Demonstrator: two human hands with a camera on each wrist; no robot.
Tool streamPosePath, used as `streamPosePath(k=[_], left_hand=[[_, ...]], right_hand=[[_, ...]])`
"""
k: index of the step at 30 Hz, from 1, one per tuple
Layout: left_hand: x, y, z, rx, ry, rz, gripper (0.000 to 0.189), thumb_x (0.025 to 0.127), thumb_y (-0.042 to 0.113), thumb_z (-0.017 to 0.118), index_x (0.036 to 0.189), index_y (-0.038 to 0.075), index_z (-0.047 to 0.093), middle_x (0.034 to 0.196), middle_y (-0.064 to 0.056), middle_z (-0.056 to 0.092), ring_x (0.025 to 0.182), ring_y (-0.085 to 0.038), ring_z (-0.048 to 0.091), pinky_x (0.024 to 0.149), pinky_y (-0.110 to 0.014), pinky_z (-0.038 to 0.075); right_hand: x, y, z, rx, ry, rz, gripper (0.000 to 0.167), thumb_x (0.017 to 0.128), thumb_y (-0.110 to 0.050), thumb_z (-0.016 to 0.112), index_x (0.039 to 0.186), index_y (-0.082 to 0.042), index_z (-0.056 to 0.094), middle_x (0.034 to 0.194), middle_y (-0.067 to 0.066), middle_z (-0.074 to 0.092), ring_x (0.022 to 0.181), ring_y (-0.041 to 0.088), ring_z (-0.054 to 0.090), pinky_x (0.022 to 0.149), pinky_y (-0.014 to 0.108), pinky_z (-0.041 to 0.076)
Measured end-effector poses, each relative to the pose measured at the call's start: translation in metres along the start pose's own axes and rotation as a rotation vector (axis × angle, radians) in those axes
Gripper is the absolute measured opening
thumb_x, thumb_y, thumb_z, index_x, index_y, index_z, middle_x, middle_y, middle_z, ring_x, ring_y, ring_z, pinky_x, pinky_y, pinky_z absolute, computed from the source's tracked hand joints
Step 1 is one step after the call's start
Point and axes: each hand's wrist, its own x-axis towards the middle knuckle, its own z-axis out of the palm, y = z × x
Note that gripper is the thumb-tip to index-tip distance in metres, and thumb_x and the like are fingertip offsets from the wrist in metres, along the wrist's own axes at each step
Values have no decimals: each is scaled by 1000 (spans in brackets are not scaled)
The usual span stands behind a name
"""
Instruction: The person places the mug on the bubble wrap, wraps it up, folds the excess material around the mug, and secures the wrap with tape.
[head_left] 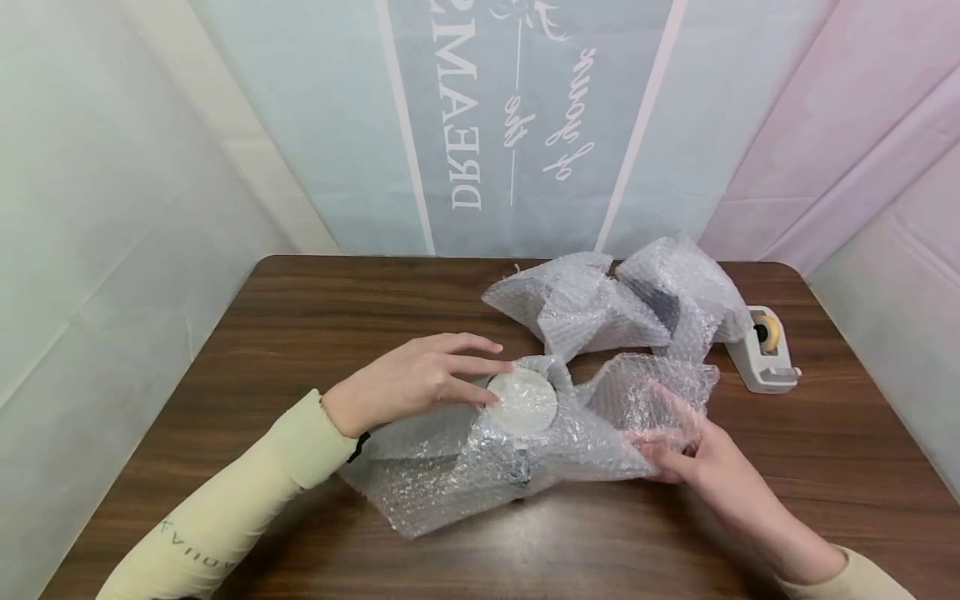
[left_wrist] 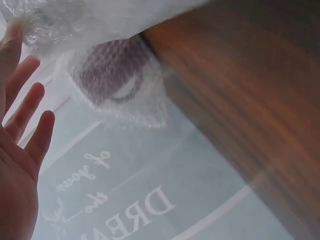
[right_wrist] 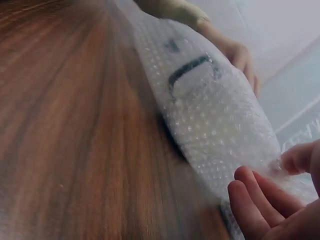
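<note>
A pale mug (head_left: 523, 402) stands at the table's middle with a sheet of bubble wrap (head_left: 420, 492) gathered around it, its round white end showing on top. Through the wrap in the right wrist view, a dark-edged handle (right_wrist: 189, 70) is visible. My left hand (head_left: 420, 375) reaches over from the left, fingers extended, fingertips resting on the white disc's edge. On the right, my right hand (head_left: 705, 467) pinches the wrap's right-hand flap between thumb and fingers; some of its fingers lie behind the clear film.
Behind the mug lie two bubble-wrapped bundles (head_left: 577, 304); in the left wrist view one wrapped thing (left_wrist: 112, 72) looks purplish. A white tape dispenser (head_left: 768, 362) with yellowish tape stands at the right. A printed cloth (head_left: 517, 125) hangs behind the wooden table (head_left: 315, 317).
</note>
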Motion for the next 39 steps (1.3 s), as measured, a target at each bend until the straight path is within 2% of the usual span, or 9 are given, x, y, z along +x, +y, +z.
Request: streamPosePath(k=[5,10,12,16,21,24,27,34,39], left_hand=[[-2,3,-6,55,-86,-66,34,87,21,75,121,29,74,142,-6,56,128,-23,54,102,-34,46],[-6,13,-10,-80,-167,-167,35,94,12,70,127,22,70,136,-7,61,101,-14,67,84,-25,54],[-5,16,-11,-171,-196,-235,30,99,15,62,128,20,70,135,-6,61,91,-10,67,76,-23,54],[1,25,-11,-253,-195,-379,34,98,35,58,124,18,72,135,-5,62,98,-11,67,85,-28,54],[11,41,-4,-202,-100,-473,64,78,70,70,113,17,77,127,-6,67,114,-17,64,95,-32,52],[14,46,-1,-176,-87,-478,68,75,71,72,114,15,77,129,-8,65,113,-20,65,93,-33,53],[17,44,2,-219,-103,-451,63,79,62,75,119,13,74,135,-9,61,116,-20,63,95,-32,51],[23,31,4,-310,-191,-363,60,86,53,73,129,11,68,146,-8,51,130,-18,52,105,-30,43],[30,27,6,-303,-260,-338,60,90,52,69,134,12,64,152,-6,45,136,-17,46,109,-32,38]], right_hand=[[-12,-7,5,-238,23,-158,79,94,-2,66,159,-14,24,107,2,74,95,6,69,71,23,55],[-14,-13,4,-284,23,-237,65,97,-1,61,155,-13,35,106,-1,75,97,6,68,72,23,56],[-12,-16,-1,-305,37,-226,52,100,-3,57,150,-10,44,104,-4,75,91,7,69,68,26,56],[-3,-19,-15,-251,110,-121,30,105,-10,49,128,3,62,99,-9,74,82,8,68,64,28,56],[9,-18,-35,-77,195,-31,24,105,-11,51,102,-10,74,85,-8,70,71,7,66,60,26,55],[10,-17,-45,-83,194,-86,27,102,-4,52,95,-14,76,82,-7,70,70,5,63,60,22,53],[6,-18,-51,-118,159,-200,29,100,6,50,92,-4,76,87,-4,72,77,4,64,63,20,51],[5,-26,-51,63,-42,-470,37,94,23,39,97,6,72,98,10,71,96,12,65,78,19,51],[8,-35,-39,89,-43,-557,43,92,26,36,106,6,72,109,10,71,105,13,64,89,19,48]])
